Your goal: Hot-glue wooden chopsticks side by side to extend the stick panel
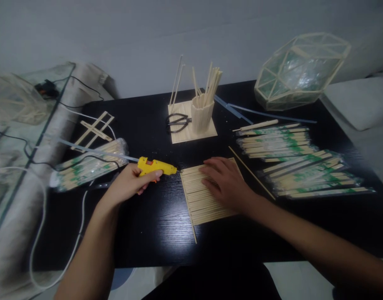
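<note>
My left hand (132, 181) is wrapped round a yellow hot glue gun (158, 167), and a clear glue stick (97, 149) sticks out of its back. The gun's nozzle is at the upper left corner of a flat panel of bamboo sticks (204, 204). Along the panel's left edge runs a thin stick (194, 231) that reaches past the near corner. My right hand (224, 179) lies on top of the panel with its fingers spread, covering part of it. Just right of that hand, a loose stick (250, 171) lies slanted on the black table (147, 233).
Behind the panel, a stick holder (202, 116) full of sticks stands on a square base beside black scissors (178, 123). Wrapped chopsticks (316, 179) lie at right, another pack (91, 164) at left. A faceted frame (302, 73) stands back right. A white cable (43, 216) loops at left.
</note>
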{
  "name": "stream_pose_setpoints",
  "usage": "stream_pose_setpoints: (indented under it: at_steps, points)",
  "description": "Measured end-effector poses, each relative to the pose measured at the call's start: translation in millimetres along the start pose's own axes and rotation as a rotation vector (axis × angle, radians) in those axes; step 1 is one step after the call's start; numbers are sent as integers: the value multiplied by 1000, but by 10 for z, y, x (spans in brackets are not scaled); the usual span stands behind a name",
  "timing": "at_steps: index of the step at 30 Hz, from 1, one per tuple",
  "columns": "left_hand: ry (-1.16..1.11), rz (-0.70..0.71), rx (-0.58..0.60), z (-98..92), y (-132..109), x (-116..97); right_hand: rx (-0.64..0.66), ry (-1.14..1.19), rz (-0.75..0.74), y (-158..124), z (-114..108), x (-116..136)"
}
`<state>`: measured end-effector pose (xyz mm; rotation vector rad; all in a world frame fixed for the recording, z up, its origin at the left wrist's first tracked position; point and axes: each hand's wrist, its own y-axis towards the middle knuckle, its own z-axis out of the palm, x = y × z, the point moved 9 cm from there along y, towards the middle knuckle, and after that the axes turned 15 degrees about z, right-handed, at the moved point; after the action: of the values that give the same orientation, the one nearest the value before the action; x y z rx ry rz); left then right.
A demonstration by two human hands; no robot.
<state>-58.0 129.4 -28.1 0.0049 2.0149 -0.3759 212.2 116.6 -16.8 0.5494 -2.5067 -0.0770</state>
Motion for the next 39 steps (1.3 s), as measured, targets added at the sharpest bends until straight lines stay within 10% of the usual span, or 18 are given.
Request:
stream_pose_setpoints:
  at_steps: [19, 39]
  points:
    - [-206, 63, -97, 123, 72, 2, -36, -67, 51, 16, -24, -34]
    - [-65, 204, 267, 362, 35, -140, -118, -112, 128, 127, -141, -252]
